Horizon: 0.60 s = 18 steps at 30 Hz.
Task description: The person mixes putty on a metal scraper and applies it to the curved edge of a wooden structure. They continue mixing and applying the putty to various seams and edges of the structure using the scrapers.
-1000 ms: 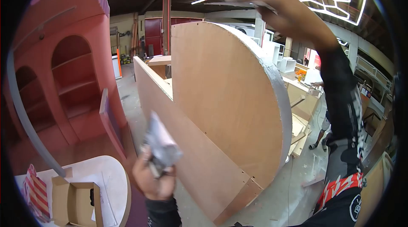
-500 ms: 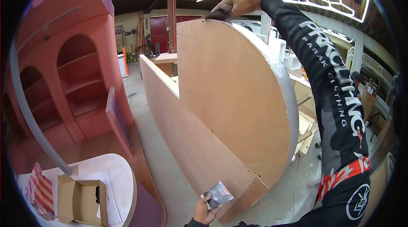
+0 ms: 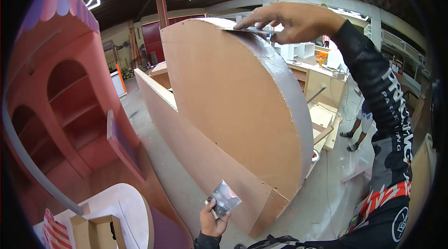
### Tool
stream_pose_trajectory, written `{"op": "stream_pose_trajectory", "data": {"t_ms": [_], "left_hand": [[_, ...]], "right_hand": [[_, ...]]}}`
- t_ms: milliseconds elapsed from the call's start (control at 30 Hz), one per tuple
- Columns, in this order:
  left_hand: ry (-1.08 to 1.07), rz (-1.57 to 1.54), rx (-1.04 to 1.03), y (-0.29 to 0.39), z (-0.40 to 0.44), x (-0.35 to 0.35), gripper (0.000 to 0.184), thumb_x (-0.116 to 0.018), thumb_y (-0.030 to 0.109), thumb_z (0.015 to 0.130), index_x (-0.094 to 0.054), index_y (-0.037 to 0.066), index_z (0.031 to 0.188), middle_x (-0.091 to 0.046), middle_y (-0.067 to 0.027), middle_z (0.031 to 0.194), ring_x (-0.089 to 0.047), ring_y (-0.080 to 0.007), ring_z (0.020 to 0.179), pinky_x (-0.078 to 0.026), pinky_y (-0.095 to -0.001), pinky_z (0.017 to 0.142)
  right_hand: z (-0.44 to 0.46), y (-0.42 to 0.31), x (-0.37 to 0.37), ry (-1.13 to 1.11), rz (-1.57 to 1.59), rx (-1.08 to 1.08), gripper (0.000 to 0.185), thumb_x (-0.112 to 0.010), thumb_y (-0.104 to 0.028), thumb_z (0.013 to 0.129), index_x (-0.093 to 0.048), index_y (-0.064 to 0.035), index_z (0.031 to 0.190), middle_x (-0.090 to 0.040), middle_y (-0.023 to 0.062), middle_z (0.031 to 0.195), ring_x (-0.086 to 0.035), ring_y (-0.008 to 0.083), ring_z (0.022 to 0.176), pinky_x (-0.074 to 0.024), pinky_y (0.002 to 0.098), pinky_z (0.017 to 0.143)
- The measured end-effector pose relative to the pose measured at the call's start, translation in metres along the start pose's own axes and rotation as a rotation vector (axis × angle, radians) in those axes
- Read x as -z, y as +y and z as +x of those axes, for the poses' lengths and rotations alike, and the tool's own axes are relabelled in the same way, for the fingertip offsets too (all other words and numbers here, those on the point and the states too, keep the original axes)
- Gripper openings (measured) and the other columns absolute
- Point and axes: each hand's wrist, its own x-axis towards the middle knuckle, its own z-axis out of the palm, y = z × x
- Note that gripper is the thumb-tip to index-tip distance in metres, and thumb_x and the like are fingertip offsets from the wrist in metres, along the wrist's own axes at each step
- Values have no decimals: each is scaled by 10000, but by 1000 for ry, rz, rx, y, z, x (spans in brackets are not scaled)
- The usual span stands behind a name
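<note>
A thin blade (image 3: 254, 30) is clamped between the fingers and thumb of a worker's right hand (image 3: 303, 21), poised at the upper stretch of the silver-grey curved edge (image 3: 291, 95) of a large wooden panel (image 3: 228, 95); from here, one cannot tell how firmly it bears down. Lower down, the left hand (image 3: 213, 221) grips a shiny metal plate (image 3: 227, 197) by its lower left edge, in front of the long low board (image 3: 186, 141) at the panel's foot. To the left, a white table (image 3: 140, 207) carries an open cardboard box (image 3: 95, 230) near its far edge, with a striped bag (image 3: 55, 231) toward its left edge. A pink cabinet (image 3: 42, 81) with arched shelves rises behind the table. Beyond the panel's right edge, another person's legs (image 3: 359, 130) stand on the workshop floor (image 3: 338, 188).
</note>
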Motion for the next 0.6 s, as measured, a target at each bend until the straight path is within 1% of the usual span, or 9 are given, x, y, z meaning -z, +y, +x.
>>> {"op": "stream_pose_trajectory", "data": {"t_ms": [67, 100, 200, 233, 267, 333, 400, 533, 600], "left_hand": [[1, 9, -2, 4, -2, -7, 180, -528, 199, 936, -578, 97, 1075, -682, -52, 936, -689, -225, 804, -566, -368, 565], [0, 14, -12, 5, -1, -11, 180, -529, 199, 935, -579, 95, 1074, -683, -51, 933, -688, -224, 801, -560, -363, 557], [-18, 13, -20, 9, 0, -22, 181, -532, 196, 932, -579, 92, 1073, -684, -50, 930, -688, -222, 796, -549, -352, 545], [-35, 1, -23, 10, 0, -25, 181, -534, 195, 931, -580, 90, 1072, -685, -49, 931, -689, -222, 794, -545, -347, 541], [-36, 7, -20, 10, -1, -28, 181, -534, 195, 931, -580, 90, 1072, -685, -49, 931, -689, -222, 794, -545, -347, 541], [-75, -3, -27, 11, -2, -35, 181, -538, 192, 928, -581, 92, 1072, -687, -47, 942, -691, -221, 799, -541, -343, 539], [-104, 1, -28, 14, 0, -43, 185, -540, 193, 927, -582, 89, 1073, -688, -47, 946, -692, -220, 802, -541, -340, 540], [-218, -44, -32, 16, -10, -59, 204, -540, 188, 925, -581, 71, 1086, -688, -53, 956, -693, -225, 813, -536, -333, 546], [-249, -69, -32, 16, -19, -68, 219, -539, 184, 923, -580, 61, 1100, -687, -61, 968, -693, -233, 812, -534, -334, 554]], "right_hand": [[-18, -6, -5, 21, -27, 14, 702, -583, 49, 730, -522, -188, 1388, -560, 103, 1359, -588, 275, 1168, -477, 421, 1021], [-22, 0, -11, 69, 13, 118, 698, -547, 29, 692, -543, -134, 1371, -596, 164, 1304, -586, 313, 1180, -477, 424, 1000], [-50, 1, -23, 133, -75, 183, 675, -575, 25, 681, -567, -122, 1339, -623, 165, 1229, -611, 304, 1116, -493, 406, 961], [-59, -7, -26, 108, -11, 149, 711, -588, 65, 657, -554, -106, 1347, -580, 136, 1315, -566, 340, 1177, -412, 408, 1067], [-68, -9, -31, 138, 38, 217, 750, -576, 68, 622, -552, -109, 1350, -583, 135, 1304, -565, 339, 1181, -408, 408, 1072], [-84, -13, -41, 228, -10, 296, 691, -564, 64, 640, -570, -89, 1315, -614, 130, 1227, -572, 336, 1146, -457, 415, 1016], [-99, -18, -51, 238, -36, 230, 699, -564, 84, 635, -564, -96, 1311, -567, 120, 1295, -557, 353, 1159, -453, 416, 1016], [-136, -46, -74, 322, -24, 158, 661, -620, 57, 666, -575, -118, 1302, -576, 134, 1280, -568, 359, 1142, -469, 432, 967], [-165, -62, -82, 307, -61, 102, 605, -648, 37, 706, -592, -132, 1285, -590, 129, 1261, -595, 337, 1112, -474, 450, 948]]}}
